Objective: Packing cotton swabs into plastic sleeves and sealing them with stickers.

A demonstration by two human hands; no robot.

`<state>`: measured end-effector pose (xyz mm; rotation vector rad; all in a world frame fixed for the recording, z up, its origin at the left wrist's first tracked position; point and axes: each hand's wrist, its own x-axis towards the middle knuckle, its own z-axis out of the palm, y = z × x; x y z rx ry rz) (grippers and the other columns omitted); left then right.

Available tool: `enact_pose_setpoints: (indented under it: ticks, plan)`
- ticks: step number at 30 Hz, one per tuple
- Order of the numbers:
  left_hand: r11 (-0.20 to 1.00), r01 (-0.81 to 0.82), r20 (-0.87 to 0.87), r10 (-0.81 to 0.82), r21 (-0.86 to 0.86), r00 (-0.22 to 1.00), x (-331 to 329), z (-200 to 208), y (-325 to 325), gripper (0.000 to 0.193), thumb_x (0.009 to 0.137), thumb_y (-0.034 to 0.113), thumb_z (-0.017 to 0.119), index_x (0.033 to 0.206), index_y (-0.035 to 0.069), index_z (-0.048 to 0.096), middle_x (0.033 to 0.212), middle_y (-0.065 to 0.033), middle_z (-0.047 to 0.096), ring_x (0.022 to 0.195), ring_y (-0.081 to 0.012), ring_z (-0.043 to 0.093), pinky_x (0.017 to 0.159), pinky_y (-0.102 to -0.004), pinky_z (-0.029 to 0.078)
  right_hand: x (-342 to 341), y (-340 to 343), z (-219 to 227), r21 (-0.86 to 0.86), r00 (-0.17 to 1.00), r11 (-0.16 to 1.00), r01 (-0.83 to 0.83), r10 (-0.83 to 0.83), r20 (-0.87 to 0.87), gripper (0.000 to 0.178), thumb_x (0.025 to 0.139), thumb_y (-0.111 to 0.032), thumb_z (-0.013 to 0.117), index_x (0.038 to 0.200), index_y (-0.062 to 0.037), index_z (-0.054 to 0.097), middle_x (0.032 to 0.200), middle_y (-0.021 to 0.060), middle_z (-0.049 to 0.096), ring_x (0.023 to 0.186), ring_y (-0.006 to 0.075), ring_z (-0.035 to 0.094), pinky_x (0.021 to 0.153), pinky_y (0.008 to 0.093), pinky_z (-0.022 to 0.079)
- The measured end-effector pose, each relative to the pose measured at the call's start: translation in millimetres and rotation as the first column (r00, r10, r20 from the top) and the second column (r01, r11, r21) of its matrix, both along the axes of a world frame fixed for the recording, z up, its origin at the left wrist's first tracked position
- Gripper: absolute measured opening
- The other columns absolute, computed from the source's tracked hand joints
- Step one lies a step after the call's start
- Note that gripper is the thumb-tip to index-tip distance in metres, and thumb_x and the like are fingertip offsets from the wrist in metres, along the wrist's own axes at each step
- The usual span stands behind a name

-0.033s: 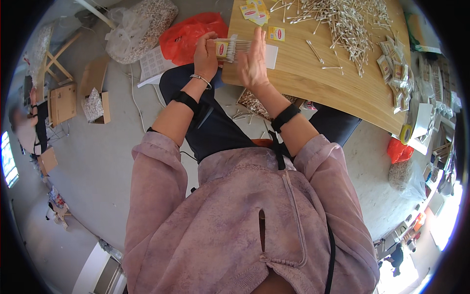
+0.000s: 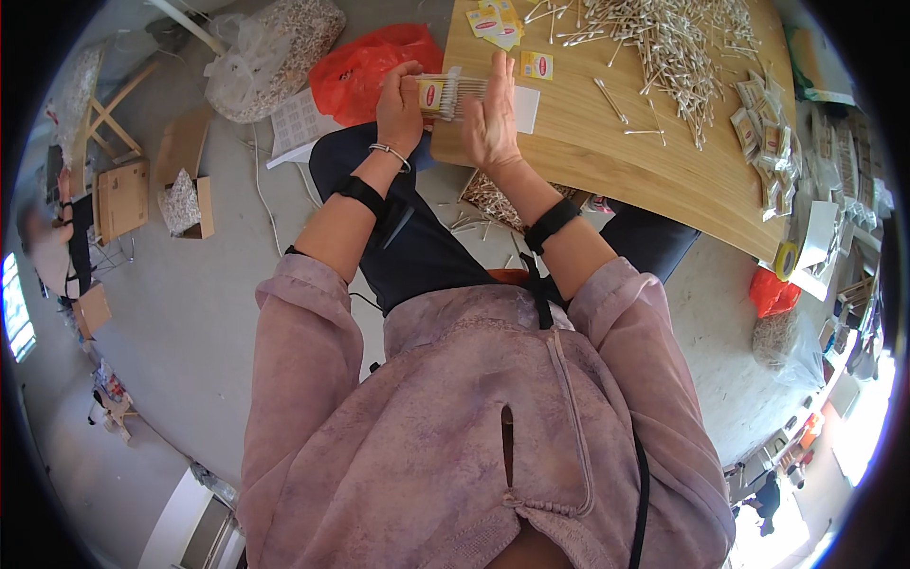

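Note:
My left hand (image 2: 400, 106) is closed around one end of a pack of cotton swabs (image 2: 431, 96) with a yellow and red label card, above the table's near left corner. The swabs lie sideways in a row, and their sticks reach toward my right hand (image 2: 493, 119). That hand is held upright with straight fingers, its palm against or very near the swab ends; whether it touches is hidden. Under and beside it lies a white card (image 2: 527, 110). A single yellow label card (image 2: 536, 65) rests just beyond, near a small stack of label cards (image 2: 493, 23).
Loose cotton swabs (image 2: 664, 47) are heaped over the far side of the wooden table (image 2: 607, 156). Filled packs (image 2: 763, 142) pile up at its right edge. To the left are a red plastic bag (image 2: 355, 71) and a cardboard box (image 2: 185, 152). Another person (image 2: 57, 237) is far left.

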<state>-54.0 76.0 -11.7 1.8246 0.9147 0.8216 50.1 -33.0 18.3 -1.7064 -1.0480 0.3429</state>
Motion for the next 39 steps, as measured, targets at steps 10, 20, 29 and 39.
enact_pose_setpoints:
  ticks: [10, 20, 29, 39]
  plan:
    - [0.998, -0.039, 0.035, 0.040, -0.044, 0.999, 4, -2, -5, 0.029, 0.099, 0.024, 0.036, 0.112, 0.005, 0.053, 0.102, -0.0123, 0.064, 0.093, -0.0261, 0.062, 0.082, -0.0341, 0.048, -12, 11, -2, 0.117, 0.971, 0.993, 0.026, 0.003, -0.239, 0.062, 0.090, -0.020, 0.037, 0.141, 0.0100, 0.019, 0.142, 0.0378, 0.021, 0.135, 0.0477, 0.022, 0.112, 0.0410, 0.019]
    - [0.997, -0.044, 0.061, 0.048, -0.065, 0.997, 6, 5, -10, 0.026, 0.099, 0.020, 0.036, 0.112, 0.005, 0.053, 0.101, -0.0129, 0.063, 0.091, -0.0257, 0.062, 0.081, -0.0339, 0.048, -24, 19, -12, 0.215, 0.996, 0.976, -0.018, 0.037, -0.082, 0.064, 0.087, -0.020, 0.041, 0.140, 0.0092, 0.021, 0.143, 0.0329, 0.027, 0.133, 0.0433, 0.029, 0.110, 0.0386, 0.025]
    - [0.963, 0.097, 0.146, -0.061, -0.253, 0.987, -4, -28, 2, 0.027, 0.099, 0.023, 0.042, 0.118, 0.005, 0.047, 0.106, -0.0068, 0.059, 0.095, -0.0159, 0.058, 0.082, -0.0274, 0.048, -38, 29, 4, 0.115, 0.959, 0.992, -0.056, 0.086, -0.269, 0.067, 0.086, -0.021, 0.043, 0.141, 0.0092, 0.018, 0.143, 0.0338, 0.024, 0.136, 0.0456, 0.021, 0.112, 0.0435, 0.018]
    - [0.995, -0.022, -0.076, 0.029, 0.095, 0.997, -5, -5, 8, 0.035, 0.093, 0.028, 0.051, 0.116, 0.001, 0.050, 0.106, -0.0184, 0.060, 0.099, -0.0303, 0.059, 0.086, -0.0377, 0.046, -14, 10, -1, -0.378, 0.776, 0.917, -0.130, 0.331, 0.536, 0.065, 0.093, -0.032, 0.045, 0.140, 0.0086, 0.024, 0.147, 0.0275, 0.022, 0.140, 0.0384, 0.016, 0.114, 0.0441, 0.014]
